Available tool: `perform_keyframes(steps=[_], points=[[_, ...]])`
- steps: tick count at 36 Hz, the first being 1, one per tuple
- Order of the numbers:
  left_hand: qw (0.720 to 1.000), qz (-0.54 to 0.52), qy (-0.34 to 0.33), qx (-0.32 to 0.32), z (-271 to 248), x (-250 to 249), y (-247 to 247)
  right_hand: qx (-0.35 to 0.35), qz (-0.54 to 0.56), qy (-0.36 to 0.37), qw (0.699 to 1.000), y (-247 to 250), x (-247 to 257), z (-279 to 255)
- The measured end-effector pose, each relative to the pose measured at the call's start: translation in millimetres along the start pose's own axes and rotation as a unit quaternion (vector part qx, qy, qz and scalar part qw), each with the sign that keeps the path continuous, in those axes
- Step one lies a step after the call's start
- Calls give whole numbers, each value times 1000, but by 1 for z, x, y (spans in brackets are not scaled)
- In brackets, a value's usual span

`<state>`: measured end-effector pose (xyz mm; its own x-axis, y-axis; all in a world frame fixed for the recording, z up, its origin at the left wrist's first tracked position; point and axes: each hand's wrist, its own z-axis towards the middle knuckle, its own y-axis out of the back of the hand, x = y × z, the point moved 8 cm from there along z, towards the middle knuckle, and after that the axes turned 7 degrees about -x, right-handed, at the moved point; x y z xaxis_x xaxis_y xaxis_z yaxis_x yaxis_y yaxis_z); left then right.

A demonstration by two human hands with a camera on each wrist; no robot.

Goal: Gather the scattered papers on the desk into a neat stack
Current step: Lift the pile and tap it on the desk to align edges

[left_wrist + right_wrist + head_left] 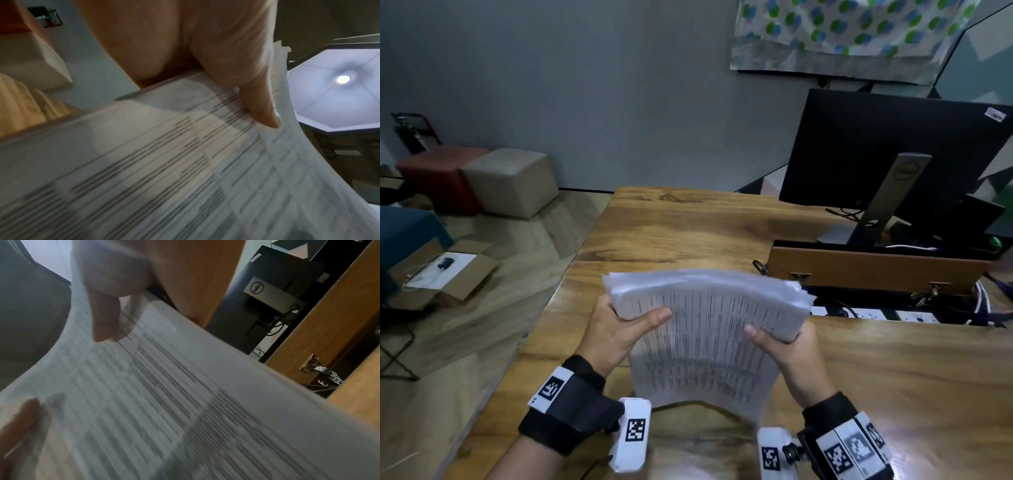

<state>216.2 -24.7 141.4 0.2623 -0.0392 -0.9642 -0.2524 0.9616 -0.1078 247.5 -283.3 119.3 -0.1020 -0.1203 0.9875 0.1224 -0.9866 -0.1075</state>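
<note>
A thick stack of printed white papers (705,329) is held up off the wooden desk (688,233), its sheets bowed and fanned at the far edge. My left hand (619,329) grips the stack's left side, thumb across the top sheet. My right hand (780,342) grips the right side the same way. In the left wrist view the thumb (257,104) presses on the printed papers (164,162). The right wrist view shows the right thumb (104,316) on the papers (164,394), with the left thumb at the lower left.
A black monitor (893,157) on a silver stand sits at the desk's back right, behind an open wooden cable flap (876,270) with cables and sockets. Off the desk's left edge are beige and red stools (510,181) and an open cardboard box (445,274) on the floor.
</note>
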Motion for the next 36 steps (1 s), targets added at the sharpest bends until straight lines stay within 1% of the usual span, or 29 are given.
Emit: perform_keyframes(steps=[2,4,6,8,10,11,14,16,17,19,22,24,27,31,33,35,36], points=[[1000,13,8,-8,1,6,4,2,-1,-8,1000,4,-6,1],[999,11,34,-7,1,19,8,16,-2,-37,999,4,-15,3],[998,14,54,4,0,29,6,38,-16,-65,997,1,-23,5],[998,13,62,12,-1,33,0,48,-31,-71,996,-3,-24,6],[998,4,65,0,1,25,-6,38,-42,-46,997,-4,-16,8],[998,-3,55,0,2,17,-9,34,-40,-30,998,-4,-8,8],[999,-32,3,12,3,-19,-21,22,-11,12,1000,0,16,3],[999,-34,-29,23,1,-28,-20,22,3,25,999,1,24,-2],[999,-30,-32,25,0,-28,-19,20,6,26,999,3,22,-3],[999,-24,-19,20,-1,-15,-12,13,-2,10,1000,8,12,-4],[1000,-4,27,-6,-3,9,-3,9,-37,-33,999,11,-8,-2],[999,1,42,-2,-2,16,-5,15,-45,-44,998,8,-13,2],[1000,-3,20,-8,0,3,-10,5,-34,-7,999,2,7,4],[999,-24,-40,3,-1,-43,-19,-1,3,65,998,2,50,-3],[998,-34,-59,7,-5,-54,-21,-2,16,87,996,2,60,-8],[999,-29,-42,12,-7,-45,-21,-1,16,77,997,2,53,-9],[999,-21,-20,17,-7,-33,-20,1,9,54,998,3,40,-7]])
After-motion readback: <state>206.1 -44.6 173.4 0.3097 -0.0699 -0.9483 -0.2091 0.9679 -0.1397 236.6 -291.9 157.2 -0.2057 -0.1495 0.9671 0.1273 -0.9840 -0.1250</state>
